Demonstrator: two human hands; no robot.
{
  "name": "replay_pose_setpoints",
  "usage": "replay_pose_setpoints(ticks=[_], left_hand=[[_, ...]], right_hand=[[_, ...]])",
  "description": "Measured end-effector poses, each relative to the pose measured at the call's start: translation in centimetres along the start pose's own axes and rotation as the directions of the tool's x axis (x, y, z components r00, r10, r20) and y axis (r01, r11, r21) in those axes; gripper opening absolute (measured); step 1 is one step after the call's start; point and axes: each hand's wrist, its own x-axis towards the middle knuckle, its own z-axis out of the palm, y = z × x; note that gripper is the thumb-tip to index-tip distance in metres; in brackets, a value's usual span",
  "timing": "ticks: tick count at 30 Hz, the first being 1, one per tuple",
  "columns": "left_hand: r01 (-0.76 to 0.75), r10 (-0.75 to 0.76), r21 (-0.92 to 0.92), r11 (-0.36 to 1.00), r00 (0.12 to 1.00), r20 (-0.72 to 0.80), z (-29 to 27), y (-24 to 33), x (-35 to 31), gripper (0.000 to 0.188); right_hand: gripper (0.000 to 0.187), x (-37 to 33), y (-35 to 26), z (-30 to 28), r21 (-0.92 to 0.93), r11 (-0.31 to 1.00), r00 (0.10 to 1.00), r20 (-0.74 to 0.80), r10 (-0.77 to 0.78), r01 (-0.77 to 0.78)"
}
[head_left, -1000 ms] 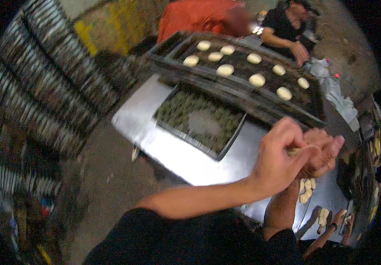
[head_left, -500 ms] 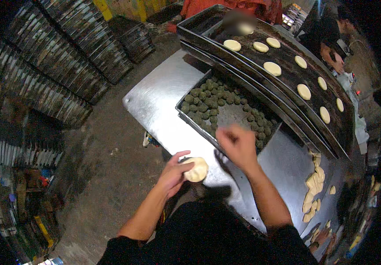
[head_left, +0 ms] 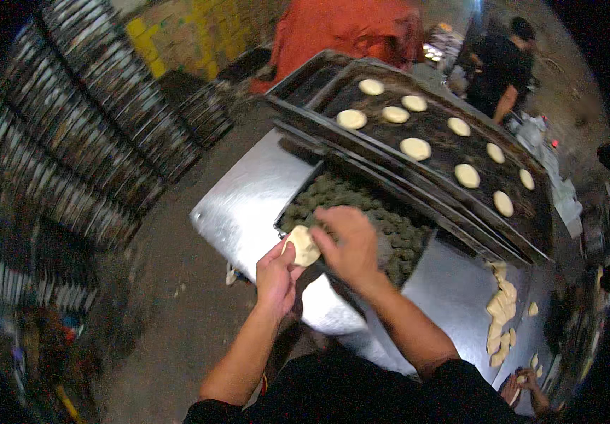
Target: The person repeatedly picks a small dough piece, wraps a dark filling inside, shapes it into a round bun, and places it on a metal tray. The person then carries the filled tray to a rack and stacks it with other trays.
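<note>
A flat round of pale dough (head_left: 302,247) is gripped at its left edge by my left hand (head_left: 274,279), thumb on top. Close against the dough's right side is my right hand (head_left: 353,244), slightly blurred, its fingers curled; what they hold, if anything, is hidden. Beneath and beyond the hands lies a metal tray (head_left: 420,267) filled with dark green balls (head_left: 333,194). On a large dark baking tray (head_left: 390,134) behind it sit several pale dough rounds (head_left: 416,148), spaced apart.
The metal table (head_left: 237,187) carries a row of cut dough pieces (head_left: 501,304) at the right. Another person's hands (head_left: 520,385) handle dough at the lower right. A person in black (head_left: 501,71) stands at the far right. Racks of stacked trays (head_left: 71,127) fill the left; a red cloth (head_left: 347,32) hangs behind.
My right hand has moved left from over the balls to the dough round. The left hand has raised the dough slightly. The view has tipped up, showing more of the far side.
</note>
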Motion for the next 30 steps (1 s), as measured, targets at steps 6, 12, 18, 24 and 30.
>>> replay_pose_setpoints(ticks=[6, 12, 18, 24, 30], left_hand=[[-0.039, -0.011, 0.135, 0.990, 0.937, 0.350, 8.9, -1.1, -4.0, 0.035], [0.190, -0.211, 0.101, 0.977, 0.749, 0.628, 16.3, -2.6, -8.8, 0.023], [-0.060, -0.030, 0.108, 0.992, 0.732, 0.681, 20.7, -4.3, -13.8, 0.040], [0.066, -0.136, 0.124, 0.990, 0.686, 0.715, 22.2, -5.4, -15.9, 0.041], [-0.020, -0.099, 0.169, 0.985, 0.737, 0.669, 22.8, -5.3, -16.2, 0.036]], right_hand=[[0.052, -3.6, -2.0, -13.0, 0.019, 0.997, 0.997, -0.022, 0.072, -0.071], [0.029, -6.9, -3.7, -21.2, 0.124, 0.894, 0.895, -0.069, 0.441, -0.431], [0.032, -9.2, -6.6, -25.9, -0.120, 0.967, 0.881, -0.448, 0.151, -0.227], [0.026, -10.1, -7.1, -27.8, -0.359, 0.929, 0.890, -0.448, -0.083, -0.094], [0.030, -11.1, -8.3, -28.1, -0.269, 0.938, 0.839, -0.542, 0.041, -0.220]])
